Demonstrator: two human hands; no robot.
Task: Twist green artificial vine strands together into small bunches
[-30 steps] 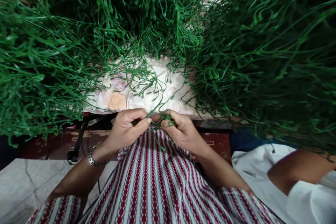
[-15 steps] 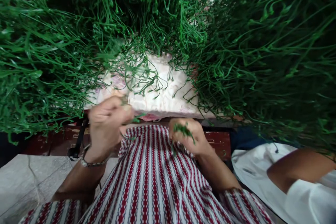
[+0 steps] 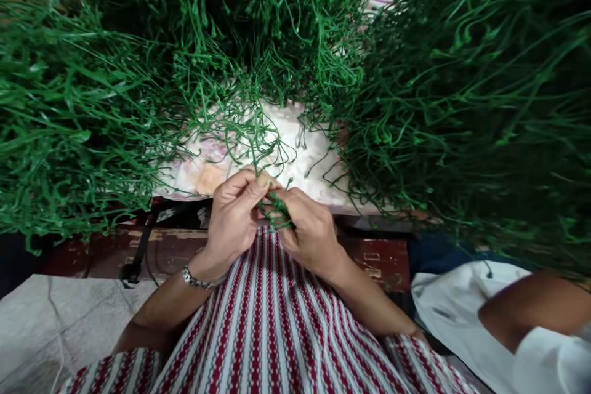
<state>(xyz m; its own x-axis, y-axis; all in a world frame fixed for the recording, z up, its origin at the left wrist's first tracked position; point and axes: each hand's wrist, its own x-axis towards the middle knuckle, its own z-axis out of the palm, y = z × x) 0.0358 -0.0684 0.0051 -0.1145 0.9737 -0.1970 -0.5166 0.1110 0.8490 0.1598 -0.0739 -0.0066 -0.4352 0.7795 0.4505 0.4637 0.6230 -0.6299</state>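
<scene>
a pale patterned cloth-covered surface [image 3: 318,191] is filling the centre, with red-brown wood [image 3: 383,258] showing below its near edge and grey floor tiles [image 3: 28,326] showing at lower left. big heaps of thin green stems are crowding it: left heap [image 3: 69,117], far heap [image 3: 277,6], right heap [image 3: 462,104]. a few loose stems [image 3: 231,114] are lying on the cloth between the heaps.

left hand [image 3: 231,218] is working at the near edge, thumb and fingers narrowed, pinching a green stem [image 3: 255,157] that is pointing away over the cloth. right hand [image 3: 311,228] is sitting just beside it, fingers curling around a small green bunch [image 3: 279,209], tips near the left thumb; exact stem count, cannot tell. both hands are hovering low over the person's striped red-and-white garment [image 3: 277,326]. a metal-link band [image 3: 196,280] is circling the left wrist.

at lower right another person's bare arm [image 3: 530,311] is showing beside white fabric [image 3: 443,295], well apart from the hands.
</scene>
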